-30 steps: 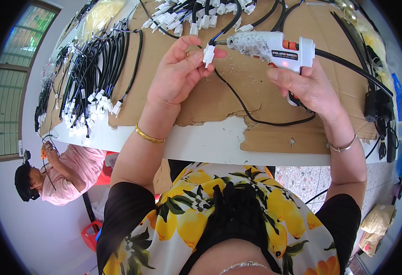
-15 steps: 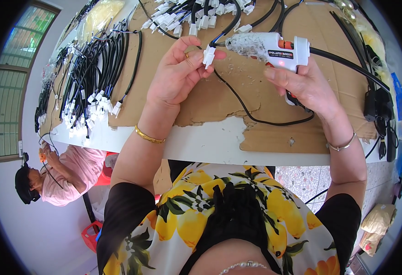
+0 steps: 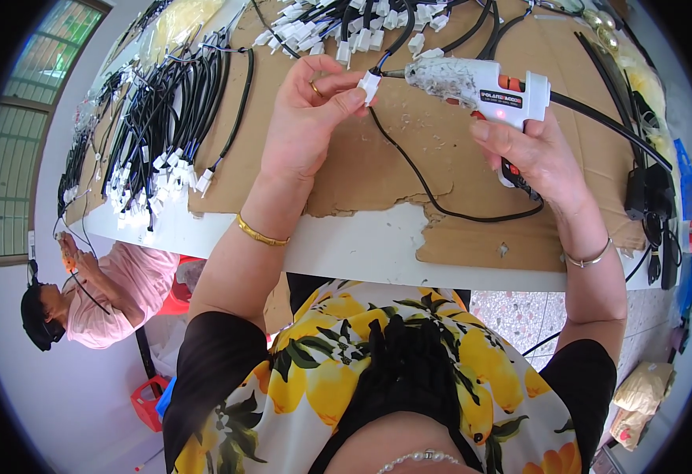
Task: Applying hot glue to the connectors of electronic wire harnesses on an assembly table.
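Note:
My left hand (image 3: 314,110) is closed, pinching a small white plastic connector (image 3: 369,87) between thumb and fingers. A black cable with blue wires (image 3: 391,49) runs up and away from the connector's far end. In my right hand (image 3: 539,150) is a white hot glue gun (image 3: 476,85), its grip wrapped by my fingers. The gun points left, and its nozzle (image 3: 394,73) meets the wire end of the connector; whether glue is coming out is too small to tell. From the gun's handle a thin black cord (image 3: 440,204) loops over the cardboard.
Torn cardboard (image 3: 346,178) covers the white table (image 3: 346,245). Bundled black cables with white connectors (image 3: 176,118) lie left, and more connectors (image 3: 314,28) at the far side. A black power adapter (image 3: 647,189) sits right. A person in pink (image 3: 129,292) works at the left.
Both hands, with the connector and glue gun, have shifted slightly right and away from me. The connector is now tilted more. The person at the left has moved their hands a little.

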Motion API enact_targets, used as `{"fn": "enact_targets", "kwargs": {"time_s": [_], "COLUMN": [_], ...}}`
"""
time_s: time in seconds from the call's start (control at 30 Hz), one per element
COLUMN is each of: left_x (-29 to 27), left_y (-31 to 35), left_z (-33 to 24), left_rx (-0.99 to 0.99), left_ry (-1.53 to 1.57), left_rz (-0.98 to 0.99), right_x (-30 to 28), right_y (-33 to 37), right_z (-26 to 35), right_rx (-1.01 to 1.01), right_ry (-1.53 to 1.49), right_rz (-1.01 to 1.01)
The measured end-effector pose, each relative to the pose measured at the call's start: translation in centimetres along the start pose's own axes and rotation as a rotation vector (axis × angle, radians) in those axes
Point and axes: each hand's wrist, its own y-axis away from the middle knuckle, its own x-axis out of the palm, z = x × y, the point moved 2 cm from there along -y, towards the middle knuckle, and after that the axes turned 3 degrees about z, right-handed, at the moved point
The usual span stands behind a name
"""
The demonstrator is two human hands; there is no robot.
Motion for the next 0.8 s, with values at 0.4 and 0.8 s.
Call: {"fn": "enact_targets", "kwargs": {"time_s": [0.4,0.8], "left_x": [0.35,0.40], "left_y": [0.08,0.16], "left_z": [-0.06,-0.04], "left_rx": [-0.030,-0.004], "left_ry": [-0.043,-0.112], "left_rz": [-0.004,-0.021], "right_x": [0.07,-0.06], "right_y": [-0.15,-0.14], "right_z": [-0.43,-0.59], "right_rx": [0.000,0.015], "right_ry": [0.056,0.103], "right_rz": [-0.013,0.003]}}
